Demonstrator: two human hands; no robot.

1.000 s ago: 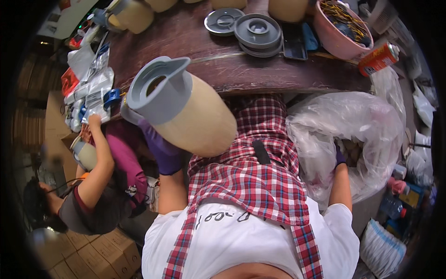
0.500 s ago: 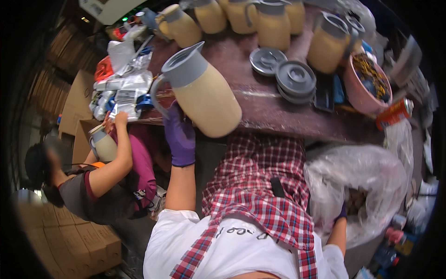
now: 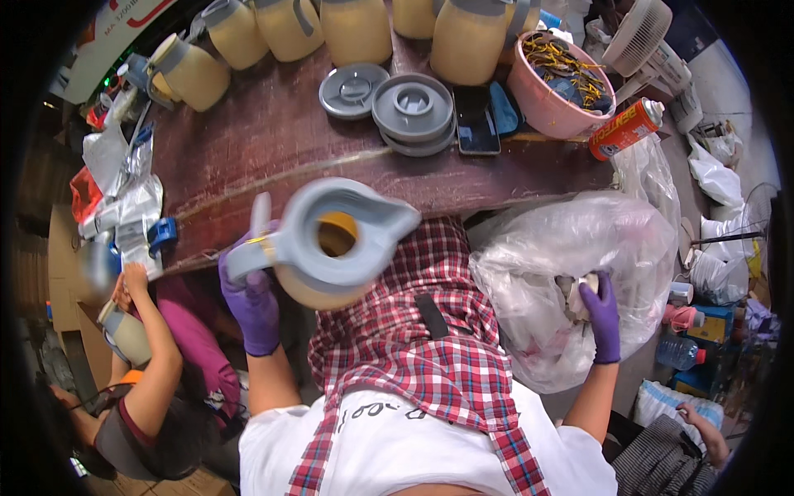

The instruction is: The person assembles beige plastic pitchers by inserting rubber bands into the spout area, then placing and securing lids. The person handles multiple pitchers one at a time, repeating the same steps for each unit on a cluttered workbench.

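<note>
We're partway w/ one jug (image 3: 331,269), as far as we can tell. It's got its grey top and its handle on, so that bit looks done. There's no lid on it, so a lid may be left to do; grey lids (image 3: 413,116) lie on the red-brown table (image 3: 240,140), well apart from the jug. More jugs (image 3: 356,37) stand along the far side, but we can't tell how many are done. Our jug is up in the air over our lap, just this side of the table edge, tipped so its mouth faces us. Our left hand (image 3: 251,302), in a purple glove, has its fingers curled on the handle. Our right hand (image 3: 602,314) is at the clear plastic bag (image 3: 529,264), thumb and fingers pinching a small pale thing (image 3: 578,299); can't tell what. The jug's body is tan, w/ a pointy grey spout, yellow-brown insides and a thin yellow band on the handle. It's a bit blurry tho.
</note>
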